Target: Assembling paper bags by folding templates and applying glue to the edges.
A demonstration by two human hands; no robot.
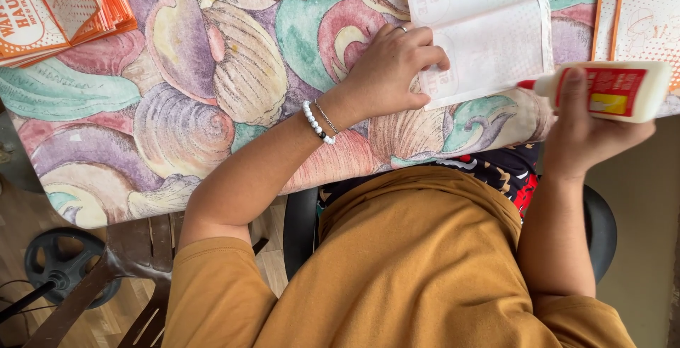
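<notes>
left hand (393, 71) is resting flat, fingers curled, on the near left corner of the white paper sheet (489, 29), pinning it to the desk (212, 71); nothing is gripped. right hand (584, 132) is clamped round a white glue bottle (609, 89), lying sideways, red tip pointing left just beside the sheet's near right corner, apparently not touching it. sheet is lying at the near edge of the desk, right of centre. risk, judged: a hard squeeze could be spilling glue onto the shell-print cloth rather than the paper; the sheet could be sliding off the near edge if the left hand lifts. open room: bare cloth to the left; orange printed stacks (64, 8) far left and more at far right (641, 8) are crowding the corners
</notes>
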